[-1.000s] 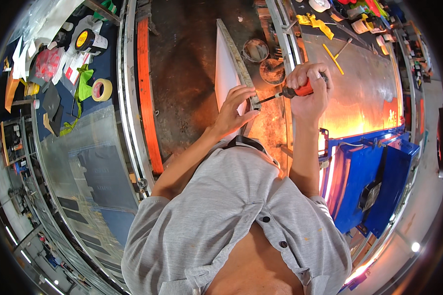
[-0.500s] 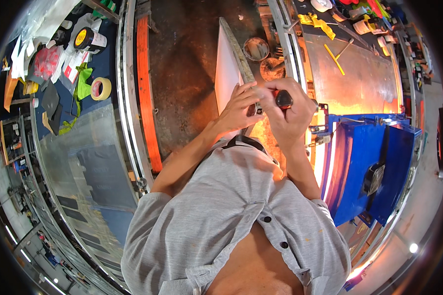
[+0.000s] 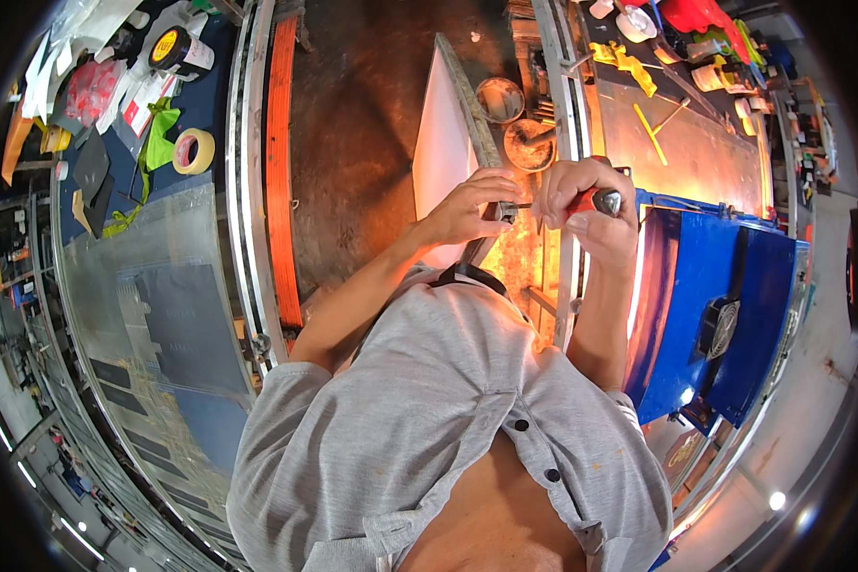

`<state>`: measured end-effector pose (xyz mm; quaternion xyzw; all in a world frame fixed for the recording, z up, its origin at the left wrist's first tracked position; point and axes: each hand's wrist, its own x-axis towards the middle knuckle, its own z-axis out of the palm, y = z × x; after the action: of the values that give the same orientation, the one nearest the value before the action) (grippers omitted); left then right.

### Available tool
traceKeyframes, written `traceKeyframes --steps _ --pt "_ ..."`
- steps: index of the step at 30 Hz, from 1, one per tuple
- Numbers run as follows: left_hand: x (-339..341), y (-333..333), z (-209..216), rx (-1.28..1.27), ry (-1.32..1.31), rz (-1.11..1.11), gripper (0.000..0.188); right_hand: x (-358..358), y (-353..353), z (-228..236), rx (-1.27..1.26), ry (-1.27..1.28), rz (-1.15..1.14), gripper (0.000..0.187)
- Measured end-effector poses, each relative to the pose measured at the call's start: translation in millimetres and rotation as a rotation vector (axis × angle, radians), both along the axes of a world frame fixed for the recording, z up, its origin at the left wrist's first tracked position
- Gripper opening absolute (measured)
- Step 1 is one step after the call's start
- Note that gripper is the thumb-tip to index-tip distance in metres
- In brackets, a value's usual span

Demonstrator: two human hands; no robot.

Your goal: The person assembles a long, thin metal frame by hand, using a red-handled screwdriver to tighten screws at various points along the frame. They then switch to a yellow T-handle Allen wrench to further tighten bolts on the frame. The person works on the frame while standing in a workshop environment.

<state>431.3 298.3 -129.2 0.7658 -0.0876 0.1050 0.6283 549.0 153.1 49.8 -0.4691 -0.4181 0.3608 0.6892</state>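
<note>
In front of my waist, a screwdriver (image 3: 584, 202) with a red handle and dark butt is in the closed fingers of my right hand (image 3: 602, 224). Its thin shaft points left, toward a small metal fitting (image 3: 507, 214); whether the tip touches it I cannot tell. My left hand (image 3: 459, 212) is curled around the near end of a framed screen (image 3: 440, 143), close to that fitting. The screen has a pale panel and a worn grey edge bar, and it stands on edge, running away from me. My palm hides part of the bar's end.
At left, a long table (image 3: 176, 224) holds a tape roll (image 3: 194, 152), a dark jar (image 3: 181, 54) and green cloth. A blue machine (image 3: 705, 305) with a glowing heater stands at right, before a table with a yellow-handled tool (image 3: 650, 133). Round tubs (image 3: 500, 100) sit beyond my hands.
My right hand has moved right, away from my left, and the screwdriver now lies sideways with its shaft showing. My left hand stays at the bar's end. The view has shifted slightly.
</note>
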Motion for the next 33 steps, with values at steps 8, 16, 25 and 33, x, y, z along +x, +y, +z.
traceKeyframes --steps 8,16,25,33 --pt "-1.4 4.9 -0.1 -0.058 -0.021 0.029 0.047 -21.7 15.3 18.0 -0.066 0.053 -0.459 0.028" --pt "4.8 -17.2 1.8 0.140 -0.066 0.212 0.032 -47.0 31.2 4.1 0.056 -0.019 -0.542 0.009" --pt "11.8 -22.5 -5.8 -0.057 0.027 0.115 0.023 -20.3 22.3 2.1 0.148 -0.026 -0.024 0.010" --pt "8.0 2.7 5.0 0.058 0.053 0.036 0.034 14.2 1.1 38.2 -0.291 -0.414 -0.088 0.043"
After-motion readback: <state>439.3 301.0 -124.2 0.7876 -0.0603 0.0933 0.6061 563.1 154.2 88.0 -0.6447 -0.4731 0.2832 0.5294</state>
